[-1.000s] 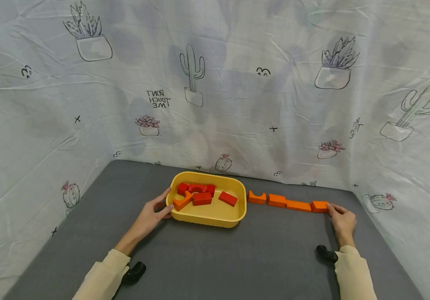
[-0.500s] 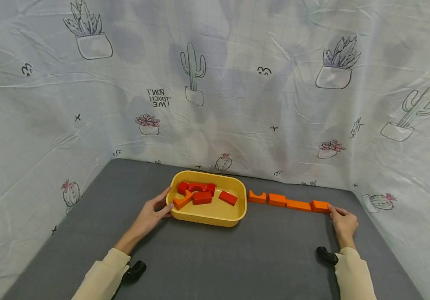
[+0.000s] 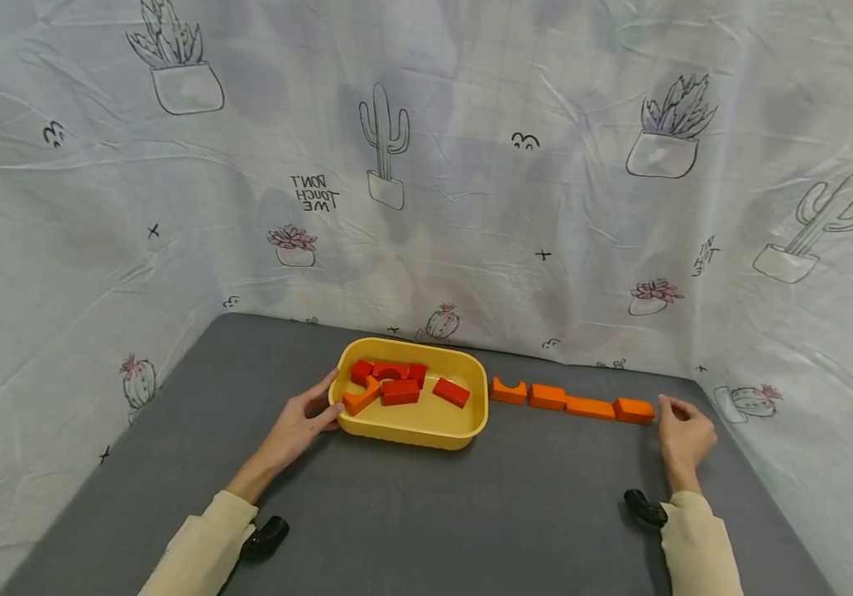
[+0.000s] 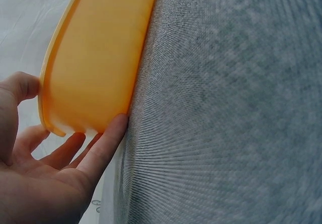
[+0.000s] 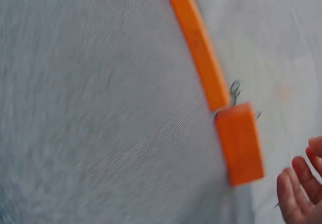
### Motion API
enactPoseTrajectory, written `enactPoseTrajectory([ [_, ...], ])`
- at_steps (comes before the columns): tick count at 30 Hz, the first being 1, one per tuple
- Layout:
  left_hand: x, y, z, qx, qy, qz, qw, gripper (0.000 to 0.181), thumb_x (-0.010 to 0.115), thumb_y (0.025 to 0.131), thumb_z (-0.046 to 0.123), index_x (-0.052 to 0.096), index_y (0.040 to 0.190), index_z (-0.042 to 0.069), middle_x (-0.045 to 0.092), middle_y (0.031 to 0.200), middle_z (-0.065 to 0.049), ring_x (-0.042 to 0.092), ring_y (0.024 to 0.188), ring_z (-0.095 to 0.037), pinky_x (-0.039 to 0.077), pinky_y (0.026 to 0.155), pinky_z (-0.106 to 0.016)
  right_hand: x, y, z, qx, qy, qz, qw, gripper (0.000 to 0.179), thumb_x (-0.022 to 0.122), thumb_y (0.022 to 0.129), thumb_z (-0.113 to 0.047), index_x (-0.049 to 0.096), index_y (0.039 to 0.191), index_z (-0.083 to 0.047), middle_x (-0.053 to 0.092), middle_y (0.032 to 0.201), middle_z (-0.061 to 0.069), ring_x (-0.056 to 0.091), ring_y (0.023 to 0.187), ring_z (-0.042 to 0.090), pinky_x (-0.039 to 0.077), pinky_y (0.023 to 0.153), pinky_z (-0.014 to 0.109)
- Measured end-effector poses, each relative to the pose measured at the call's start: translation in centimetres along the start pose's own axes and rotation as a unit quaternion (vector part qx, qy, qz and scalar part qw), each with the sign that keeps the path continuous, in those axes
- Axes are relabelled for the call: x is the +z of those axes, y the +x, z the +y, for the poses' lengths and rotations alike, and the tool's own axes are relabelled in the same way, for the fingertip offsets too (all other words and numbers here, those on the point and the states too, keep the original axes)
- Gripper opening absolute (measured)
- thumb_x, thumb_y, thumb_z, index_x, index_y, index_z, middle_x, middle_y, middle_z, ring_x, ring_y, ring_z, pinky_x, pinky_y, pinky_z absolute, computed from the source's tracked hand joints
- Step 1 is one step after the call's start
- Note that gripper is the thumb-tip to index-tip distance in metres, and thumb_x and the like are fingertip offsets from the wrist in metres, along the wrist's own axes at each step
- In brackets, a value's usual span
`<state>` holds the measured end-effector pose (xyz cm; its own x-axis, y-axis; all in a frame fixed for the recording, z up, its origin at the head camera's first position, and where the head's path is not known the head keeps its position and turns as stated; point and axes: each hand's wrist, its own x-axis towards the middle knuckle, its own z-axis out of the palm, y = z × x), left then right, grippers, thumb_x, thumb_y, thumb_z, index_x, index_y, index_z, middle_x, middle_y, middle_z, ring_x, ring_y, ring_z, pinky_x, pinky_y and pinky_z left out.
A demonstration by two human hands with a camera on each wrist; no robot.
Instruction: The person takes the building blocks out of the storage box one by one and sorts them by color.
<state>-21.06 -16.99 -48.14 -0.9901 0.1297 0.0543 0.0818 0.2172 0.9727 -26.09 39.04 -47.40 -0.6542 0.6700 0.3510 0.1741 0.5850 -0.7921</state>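
Note:
My left hand holds the left end of a yellow plastic tub. In the left wrist view its thumb lies at the rim and its fingers reach along the tub's wall. Several red blocks and one orange notched block lie in the tub. My right hand is just right of the end block of an orange row, fingers loosely bent and holding nothing. The right wrist view shows a gap between these fingers and the end block.
The row runs right from the tub: an orange block with a curved notch, a rectangular block and a flatter long one before the end block. Patterned white cloth stands behind the grey table.
My right hand has let go of the end orange block and moved a little to the right, apart from it. My left hand and the tub stay in place.

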Motion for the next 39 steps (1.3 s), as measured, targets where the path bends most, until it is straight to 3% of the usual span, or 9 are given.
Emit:
enactPoseTrajectory([
  [3, -0.1, 0.0, 0.1, -0.003, 0.002, 0.001, 1.0, 0.064, 0.059, 0.099, 0.01, 0.03, 0.155, 0.012, 0.03, 0.155, -0.023, 0.047, 0.128, -0.039, 0.056, 0.088, -0.033, 0.1, -0.3, -1.6, -0.07, 0.015, -0.02, 0.9972, 0.031, 0.065, 0.095, -0.024, 0.073, 0.107, 0.003, 0.072, 0.087, 0.014, 0.04, 0.058, -0.019, 0.037, 0.057, 0.006],
  [6, -0.1, -0.1, 0.2, -0.005, 0.004, 0.001, 1.0, 0.064, 0.059, 0.099, 0.01, 0.029, 0.155, 0.012, 0.03, 0.155, -0.022, 0.047, 0.127, -0.039, 0.056, 0.088, -0.033, 0.4, -0.9, -3.3, -0.138, 0.04, -0.065, 0.9875, 0.025, 0.067, 0.095, -0.02, 0.074, 0.105, 0.002, 0.072, 0.084, 0.013, 0.051, 0.059, -0.017, 0.041, 0.054, 0.003],
  [7, 0.0, -0.1, 0.2, -0.005, 0.005, 0.001, 1.0, 0.064, 0.059, 0.099, 0.011, 0.029, 0.155, 0.012, 0.03, 0.155, -0.022, 0.047, 0.127, -0.039, 0.056, 0.088, -0.033, 0.5, -1.2, -3.9, -0.156, 0.044, -0.082, 0.9833, 0.025, 0.067, 0.095, -0.02, 0.074, 0.104, 0.002, 0.072, 0.087, 0.019, 0.053, 0.059, -0.016, 0.043, 0.054, 0.003],
  [12, 0.0, -0.1, 0.2, -0.007, 0.008, 0.001, 0.9999, 0.064, 0.059, 0.099, 0.012, 0.029, 0.155, 0.013, 0.03, 0.156, -0.022, 0.047, 0.127, -0.038, 0.056, 0.088, -0.034, 1.2, -2.8, -6.6, -0.23, 0.068, -0.164, 0.9568, 0.02, 0.07, 0.092, -0.014, 0.074, 0.102, 0.003, 0.072, 0.088, 0.021, 0.061, 0.066, -0.007, 0.048, 0.059, 0.005],
  [16, -0.1, -0.1, 0.2, -0.007, 0.01, 0.002, 0.9999, 0.064, 0.059, 0.099, 0.012, 0.029, 0.155, 0.013, 0.031, 0.155, -0.022, 0.048, 0.127, -0.038, 0.056, 0.088, -0.033, 1.9, -4.2, -8.7, -0.287, 0.081, -0.203, 0.9326, 0.016, 0.072, 0.09, -0.011, 0.075, 0.101, 0.001, 0.073, 0.09, 0.018, 0.064, 0.07, -0.002, 0.048, 0.063, 0.005],
  [21, -0.1, -0.1, 0.2, -0.005, 0.009, 0.002, 0.9999, 0.064, 0.059, 0.099, 0.011, 0.03, 0.155, 0.012, 0.033, 0.153, -0.023, 0.049, 0.125, -0.038, 0.057, 0.087, -0.032, 3.1, -6.3, -11.8, -0.362, 0.097, -0.255, 0.8913, 0.016, 0.076, 0.086, -0.007, 0.076, 0.101, -0.002, 0.074, 0.091, 0.01, 0.069, 0.075, 0.019, 0.053, 0.068, 0.012],
  [24, -0.1, 0.0, 0.1, -0.003, 0.005, -0.001, 1.0, 0.063, 0.059, 0.099, 0.01, 0.03, 0.155, 0.012, 0.033, 0.153, -0.024, 0.049, 0.125, -0.038, 0.057, 0.087, -0.033, 3.9, -7.8, -13.8, -0.391, 0.104, -0.309, 0.8611, 0.017, 0.076, 0.085, -0.006, 0.075, 0.102, -0.003, 0.074, 0.093, 0.008, 0.069, 0.078, 0.02, 0.058, 0.069, 0.023],
  [33, -0.1, -0.1, 0.0, -0.001, 0.0, -0.004, 1.0, 0.063, 0.059, 0.099, 0.009, 0.03, 0.155, 0.011, 0.031, 0.154, -0.023, 0.048, 0.126, -0.039, 0.056, 0.088, -0.036, 8.3, -13.2, -18.4, -0.419, 0.101, -0.453, 0.7801, 0.026, 0.075, 0.085, -0.008, 0.073, 0.11, 0.0, 0.071, 0.105, 0.013, 0.068, 0.089, 0.024, 0.06, 0.075, 0.038],
  [39, -0.2, -0.1, 0.0, 0.005, -0.006, -0.009, 0.9999, 0.063, 0.058, 0.099, 0.01, 0.029, 0.155, 0.011, 0.031, 0.154, -0.024, 0.048, 0.126, -0.04, 0.056, 0.089, -0.036, 11.2, -16.2, -20.7, -0.441, 0.075, -0.503, 0.7398, 0.032, 0.075, 0.086, -0.009, 0.07, 0.116, 0.002, 0.069, 0.114, 0.014, 0.064, 0.103, 0.033, 0.056, 0.087, 0.045],
])
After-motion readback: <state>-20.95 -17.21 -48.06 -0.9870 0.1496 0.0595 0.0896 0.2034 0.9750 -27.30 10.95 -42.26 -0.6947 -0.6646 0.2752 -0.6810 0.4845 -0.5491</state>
